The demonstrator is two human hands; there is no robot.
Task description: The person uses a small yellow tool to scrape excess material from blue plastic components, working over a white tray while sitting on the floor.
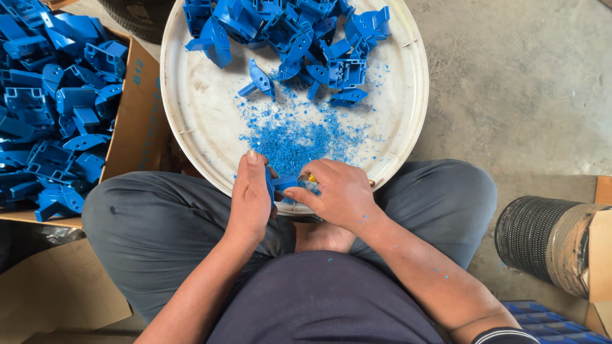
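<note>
I sit cross-legged with a round white tray (191,108) in front of my knees. My left hand (250,197) grips a small blue plastic part (280,183) over the tray's near rim. My right hand (341,191) is closed around a small tool with a yellow bit showing (312,179), pressed against that part. A heap of blue shavings (293,137) lies on the tray just beyond my hands. Several blue plastic brackets (293,32) are piled at the tray's far side.
A cardboard box (137,121) full of blue brackets (51,102) stands at the left. A dark ribbed cylinder (529,239) lies at the right beside more cardboard (599,248). Grey concrete floor (523,83) lies to the right. Flat cardboard (57,293) lies at the lower left.
</note>
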